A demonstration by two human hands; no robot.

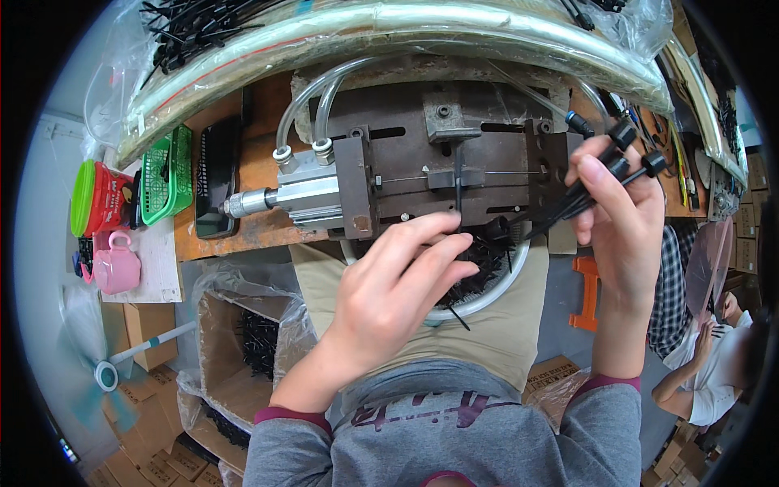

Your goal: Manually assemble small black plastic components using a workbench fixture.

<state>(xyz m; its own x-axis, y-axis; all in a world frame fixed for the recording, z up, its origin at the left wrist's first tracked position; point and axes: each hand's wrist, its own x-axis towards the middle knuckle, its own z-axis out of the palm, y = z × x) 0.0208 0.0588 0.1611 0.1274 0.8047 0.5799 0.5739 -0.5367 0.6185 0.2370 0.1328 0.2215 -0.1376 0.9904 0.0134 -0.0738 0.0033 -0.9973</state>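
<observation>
In my right hand is a bunch of thin black plastic stems with round caps, gripped between thumb and fingers at the right of a metal fixture. My left hand is closed at the fixture's front edge. Its fingertips meet the lower end of one thin black stem, which stands across the small block in the middle of the fixture. Fingers partly hide that end. Below the hands, a round white-rimmed basin on my lap holds many similar black pieces.
An air cylinder with clear hoses joins the fixture's left side. Left of it lie a dark phone, a green basket and a pink cup. A lined carton of black parts stands lower left; another person sits at right.
</observation>
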